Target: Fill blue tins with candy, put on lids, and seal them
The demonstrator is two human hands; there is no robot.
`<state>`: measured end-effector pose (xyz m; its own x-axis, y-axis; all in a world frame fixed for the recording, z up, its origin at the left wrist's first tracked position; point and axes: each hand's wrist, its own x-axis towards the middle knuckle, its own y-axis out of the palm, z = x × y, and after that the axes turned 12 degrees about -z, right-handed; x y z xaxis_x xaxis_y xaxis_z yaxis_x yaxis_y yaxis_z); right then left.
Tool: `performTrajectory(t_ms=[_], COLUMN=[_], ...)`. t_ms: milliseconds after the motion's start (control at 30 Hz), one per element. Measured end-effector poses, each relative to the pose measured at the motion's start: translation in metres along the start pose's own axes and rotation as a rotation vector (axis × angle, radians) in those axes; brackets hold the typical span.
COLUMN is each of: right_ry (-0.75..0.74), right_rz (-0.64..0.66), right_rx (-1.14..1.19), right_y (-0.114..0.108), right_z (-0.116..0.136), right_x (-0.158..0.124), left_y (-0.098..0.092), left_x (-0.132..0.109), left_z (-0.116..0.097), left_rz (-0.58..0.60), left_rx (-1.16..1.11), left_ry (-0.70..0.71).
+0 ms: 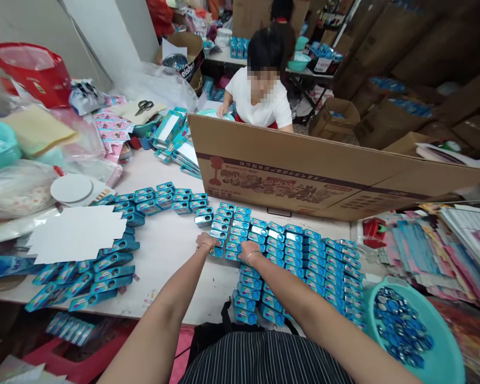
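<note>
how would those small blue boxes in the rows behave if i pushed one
The blue boxes are packed closely in rows, so pushing one would probably nudge its neighbours along. Their flat sides and square corners suggest sliding rather than rolling. They look like folded printed card, so they may dent under a hard squeeze, though their contents can't be seen.

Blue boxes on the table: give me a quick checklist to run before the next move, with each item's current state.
1. Left hand at the blue boxes: ok, at the left side of the rows.
2. Right hand at the boxes: ok, right of the left hand.
3. Firm grip: cannot tell, contact is partly hidden.
4. Hands clear of the cardboard carton: ok, it stands beyond them.
5. Far-left boxes lined up: not ok, they lie at uneven angles.
</note>
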<state>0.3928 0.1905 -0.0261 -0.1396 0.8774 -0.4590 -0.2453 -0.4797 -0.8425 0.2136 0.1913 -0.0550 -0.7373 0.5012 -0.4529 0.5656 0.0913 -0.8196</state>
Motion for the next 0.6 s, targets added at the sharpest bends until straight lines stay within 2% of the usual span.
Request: performTrajectory(t_ms=[167,267,367,467,533,600], right_ry=[0.056,0.044,-0.044,-0.161,-0.115,0.033], right_rz=[-0.041,-0.093,-0.113,-0.076,-0.067,-0.078], right_rx=[0.227,0.403,0.533,0.643,0.771,0.881], right_y=[-0.007,-0.010,-0.007,-0.003,-0.005,-0.015], right_z=[-0.024,-0.035,-0.025,-0.008,-0.003,-0.008], right_x=[-0.011,-0.026,-0.044,-0.054,-0.049,-0.035], left_y=[-0.018,-0.016,-0.004,0.009,0.011,0.008], left_x=[-0.038,-0.072,-0.104,-0.120,-0.119,-0.109], left_z=[0.020,0.034,0.038,0.035,0.033,0.033], left_rz=[-0.047,-0.027,0.181,0.412,0.483,0.495], left_rx=[-0.339,-0.581,-0.762,-0.873,-0.920,-0.936], left_ry=[0.026,0.023,-0.044,-0.110,-0.141,-0.165])
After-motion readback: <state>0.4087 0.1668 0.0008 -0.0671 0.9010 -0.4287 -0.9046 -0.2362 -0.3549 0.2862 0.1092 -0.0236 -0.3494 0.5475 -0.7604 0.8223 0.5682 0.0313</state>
